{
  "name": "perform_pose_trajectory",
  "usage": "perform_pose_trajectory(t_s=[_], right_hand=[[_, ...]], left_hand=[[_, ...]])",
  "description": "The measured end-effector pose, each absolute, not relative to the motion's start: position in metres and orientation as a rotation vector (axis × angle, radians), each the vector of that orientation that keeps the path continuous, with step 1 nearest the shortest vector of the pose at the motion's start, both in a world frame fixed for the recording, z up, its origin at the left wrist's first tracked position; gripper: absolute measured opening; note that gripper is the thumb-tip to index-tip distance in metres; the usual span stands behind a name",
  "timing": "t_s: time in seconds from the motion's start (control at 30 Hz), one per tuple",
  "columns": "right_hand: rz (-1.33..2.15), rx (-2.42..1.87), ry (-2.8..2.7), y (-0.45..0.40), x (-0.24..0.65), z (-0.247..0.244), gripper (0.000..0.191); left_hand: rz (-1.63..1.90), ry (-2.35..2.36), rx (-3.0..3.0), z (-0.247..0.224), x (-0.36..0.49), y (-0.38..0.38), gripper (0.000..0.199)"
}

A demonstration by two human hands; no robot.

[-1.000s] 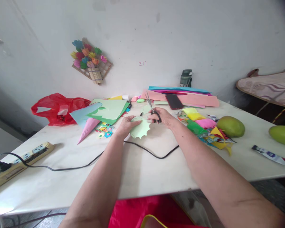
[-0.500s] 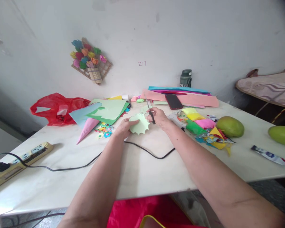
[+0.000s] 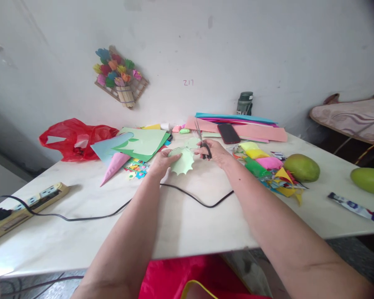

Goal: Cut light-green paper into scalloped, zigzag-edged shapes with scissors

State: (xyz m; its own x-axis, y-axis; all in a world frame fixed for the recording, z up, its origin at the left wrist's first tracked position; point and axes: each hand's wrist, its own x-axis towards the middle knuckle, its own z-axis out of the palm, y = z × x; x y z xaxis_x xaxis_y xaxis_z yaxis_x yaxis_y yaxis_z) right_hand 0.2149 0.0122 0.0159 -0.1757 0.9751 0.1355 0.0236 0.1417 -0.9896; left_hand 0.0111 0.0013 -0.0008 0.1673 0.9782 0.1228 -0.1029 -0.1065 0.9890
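Note:
Pinched in my left hand is a pale green paper piece with a scalloped edge along its near side. My thumb lies over its top face. My right hand is closed round the dark handles of a pair of scissors, whose blades point away toward the wall. Just left of the scissors, another pale green paper part shows beyond the scalloped piece; I cannot tell whether the two are joined. The right fingertips are close to the paper's right edge.
Green sheets, a pink paper cone and a red plastic bag lie left. A phone rests on coloured paper at the back. Clay packets, scraps and a mango lie right. A black cord crosses the table.
My right hand has shifted slightly right with the scissors, and their handles have turned to show more of the loops. The scalloped paper has rotated a little in my left hand.

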Motion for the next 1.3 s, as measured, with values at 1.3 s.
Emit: perform_pose_trajectory(t_s=[1.3], right_hand=[[1.195, -0.996, -1.579, 0.008, 0.202, 0.016, 0.041]], left_hand=[[1.114, 1.073, 1.455, 0.001, 0.015, 0.000, 0.034]])
